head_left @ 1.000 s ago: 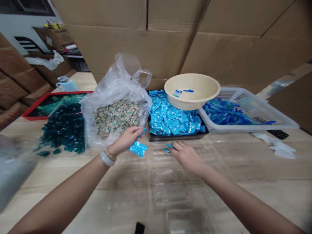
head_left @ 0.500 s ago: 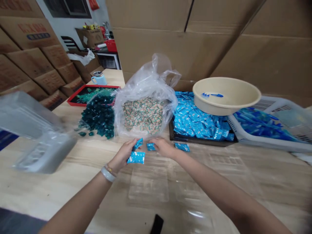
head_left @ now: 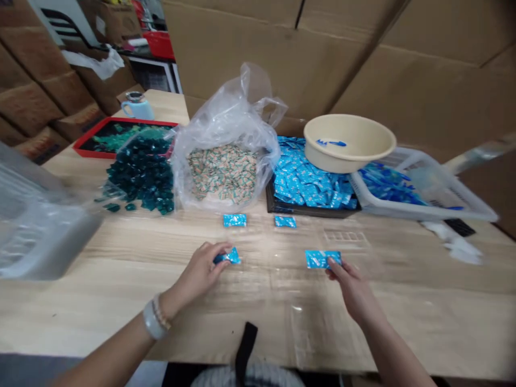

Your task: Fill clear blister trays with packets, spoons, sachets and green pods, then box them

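Two blue sachets (head_left: pixel 323 259) — one flat, one bunched

left forearm (head_left: pixel 108 360): bare | right forearm (head_left: pixel 399 344): bare | left wrist (head_left: pixel 167 307): pale grey bangle (head_left: pixel 152 322), beaded bracelet (head_left: pixel 162 314)

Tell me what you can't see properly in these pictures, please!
All from the head camera:
The blue sachet in the left hand: the fingers cover part of it, and its print is too small to read.
The clear plastic tray: cut off by the left edge and blurred.
The black tray: the beige basin hides its back part.
The blue pieces in the basin: too small to tell what they are.
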Demonstrator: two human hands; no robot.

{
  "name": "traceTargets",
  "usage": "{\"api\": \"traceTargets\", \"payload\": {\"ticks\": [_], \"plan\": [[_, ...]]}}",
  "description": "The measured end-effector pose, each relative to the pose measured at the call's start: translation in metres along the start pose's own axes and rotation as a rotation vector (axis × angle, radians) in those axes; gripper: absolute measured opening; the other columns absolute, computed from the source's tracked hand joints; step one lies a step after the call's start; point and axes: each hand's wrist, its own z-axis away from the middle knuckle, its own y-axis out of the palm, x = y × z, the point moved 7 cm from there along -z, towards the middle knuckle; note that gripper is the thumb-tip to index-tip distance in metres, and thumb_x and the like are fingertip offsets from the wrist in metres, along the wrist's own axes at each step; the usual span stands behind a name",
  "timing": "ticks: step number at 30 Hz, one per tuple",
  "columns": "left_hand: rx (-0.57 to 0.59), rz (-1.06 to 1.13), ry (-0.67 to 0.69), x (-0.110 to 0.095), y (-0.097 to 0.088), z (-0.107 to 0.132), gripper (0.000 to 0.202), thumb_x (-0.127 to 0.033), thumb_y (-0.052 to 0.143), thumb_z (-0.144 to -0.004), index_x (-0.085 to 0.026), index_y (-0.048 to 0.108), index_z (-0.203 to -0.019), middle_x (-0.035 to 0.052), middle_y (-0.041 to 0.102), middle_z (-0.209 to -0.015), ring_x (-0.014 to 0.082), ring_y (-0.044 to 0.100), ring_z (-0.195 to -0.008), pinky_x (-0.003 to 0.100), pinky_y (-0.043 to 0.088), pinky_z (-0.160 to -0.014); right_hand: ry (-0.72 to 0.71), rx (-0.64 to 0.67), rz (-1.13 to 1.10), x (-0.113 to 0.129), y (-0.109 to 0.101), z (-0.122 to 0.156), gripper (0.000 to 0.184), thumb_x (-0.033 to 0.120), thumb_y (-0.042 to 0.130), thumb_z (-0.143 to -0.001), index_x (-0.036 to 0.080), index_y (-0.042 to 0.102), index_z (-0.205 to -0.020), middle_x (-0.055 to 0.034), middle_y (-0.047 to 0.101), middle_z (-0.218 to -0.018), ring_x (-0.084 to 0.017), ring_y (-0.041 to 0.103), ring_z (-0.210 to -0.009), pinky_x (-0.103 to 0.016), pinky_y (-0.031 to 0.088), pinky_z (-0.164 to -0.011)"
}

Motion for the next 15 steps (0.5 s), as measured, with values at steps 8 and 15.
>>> {"api": "traceTargets", "payload": {"ticks": [8,15], "plan": [[0.107,-0.553,0.386,-0.01,0.035,0.021,0.032,-0.032,0.042,-0.085,-0.022,0.052,-0.114,0.0084,0.053,-0.117,0.0211,0.045,-0.109,0.04,0.035,-0.092,-0.346,-0.082,0.379,-0.003,0.032,0.006,0.039,0.038,0.049,-0.075,0.015,0.05,-0.107,-0.0087,0.058,-0.085,-0.021,0.052,-0.076,-0.035,0.04,-0.067],[0.213,-0.706,0.431,-0.004,0.049,0.05,0.049,-0.043,0.04,-0.084,-0.017,0.041,-0.125,0.0077,0.049,-0.125,0.0227,0.041,-0.117,0.04,0.03,-0.099,-0.859,0.111,1.018,0.016,0.063,0.034,0.028,0.034,0.043,-0.084,0.019,0.063,-0.095,-0.0085,0.061,-0.098,-0.024,0.047,-0.096,-0.038,0.032,-0.082]]}}
